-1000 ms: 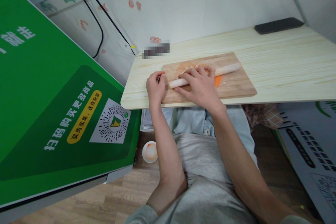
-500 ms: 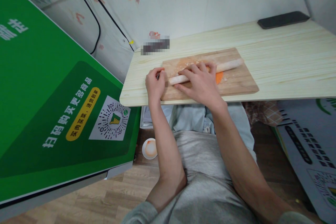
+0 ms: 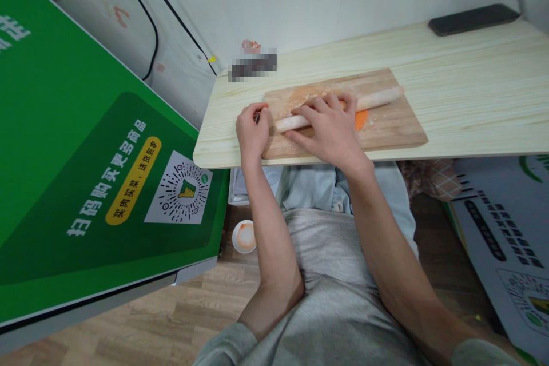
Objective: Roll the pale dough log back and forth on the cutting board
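Note:
A pale wooden rolling pin (image 3: pixel 383 97) lies at a slant across a wooden cutting board (image 3: pixel 403 126). My right hand (image 3: pixel 332 128) is draped over the pin, its fingers curving across the far side and the thumb on the near side. From under the pin and the hand shows a flat piece of orange dough (image 3: pixel 362 120), mostly covered. At the board's left edge my left hand (image 3: pixel 252 131) is closed, thumb and fingers curled together beside the pin's left end. What it holds, if anything, is hidden.
The board rests on a light wooden table (image 3: pixel 480 97) against the wall. A black phone-like slab (image 3: pixel 474 19) lies at the back right, and a pixelated dark object (image 3: pixel 253 66) at the back left. A green sign panel (image 3: pixel 86 171) stands left; a white bowl (image 3: pixel 244 237) sits below the table.
The view has tilted slightly, so the table and board appear a little higher. Both hands stay in nearly the same places on the board and pin.

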`<action>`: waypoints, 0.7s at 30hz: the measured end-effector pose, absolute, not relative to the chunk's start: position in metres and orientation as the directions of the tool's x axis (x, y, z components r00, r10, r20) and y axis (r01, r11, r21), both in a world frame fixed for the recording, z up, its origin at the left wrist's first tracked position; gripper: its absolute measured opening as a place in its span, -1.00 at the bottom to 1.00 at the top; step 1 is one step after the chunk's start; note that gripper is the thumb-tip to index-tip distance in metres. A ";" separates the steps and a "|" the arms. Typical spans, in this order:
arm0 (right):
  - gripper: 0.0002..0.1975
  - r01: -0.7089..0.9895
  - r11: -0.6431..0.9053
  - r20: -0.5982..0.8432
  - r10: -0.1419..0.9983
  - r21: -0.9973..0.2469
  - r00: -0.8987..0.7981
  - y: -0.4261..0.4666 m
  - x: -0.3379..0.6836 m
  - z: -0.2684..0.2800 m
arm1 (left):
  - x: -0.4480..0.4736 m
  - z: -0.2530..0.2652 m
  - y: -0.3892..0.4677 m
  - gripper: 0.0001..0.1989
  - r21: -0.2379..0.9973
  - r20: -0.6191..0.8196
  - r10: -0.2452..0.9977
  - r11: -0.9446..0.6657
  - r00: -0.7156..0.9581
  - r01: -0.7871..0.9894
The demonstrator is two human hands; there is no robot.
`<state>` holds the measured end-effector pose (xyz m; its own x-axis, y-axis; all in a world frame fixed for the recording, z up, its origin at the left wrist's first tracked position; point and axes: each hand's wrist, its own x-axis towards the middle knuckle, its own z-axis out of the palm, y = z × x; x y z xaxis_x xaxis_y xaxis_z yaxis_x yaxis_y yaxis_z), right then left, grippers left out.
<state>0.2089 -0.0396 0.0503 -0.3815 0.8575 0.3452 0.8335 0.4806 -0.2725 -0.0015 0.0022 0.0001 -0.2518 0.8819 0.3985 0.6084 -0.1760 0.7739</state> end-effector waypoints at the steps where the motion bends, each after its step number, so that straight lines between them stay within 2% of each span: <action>1: -0.46 0.832 0.483 0.351 0.855 -0.274 -0.381 -0.039 0.209 0.050 | -0.001 0.000 0.002 -0.82 0.770 0.404 0.880 -0.179 -0.251 0.613; 9: -0.53 0.834 0.485 0.381 0.846 -0.262 -0.373 -0.038 0.209 0.046 | -0.001 -0.003 0.003 -0.83 0.763 0.423 0.870 -0.190 -0.254 0.618; 21: -0.52 0.828 0.495 0.389 0.840 -0.264 -0.378 -0.039 0.209 0.047 | 0.000 -0.001 0.001 -0.82 0.768 0.431 0.865 -0.202 -0.258 0.607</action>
<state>0.2090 -0.0386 0.0470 -0.3778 0.8401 0.3892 0.8282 0.4946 -0.2635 0.0004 0.0012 -0.0011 -0.2577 0.8647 0.4312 0.6071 -0.2023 0.7685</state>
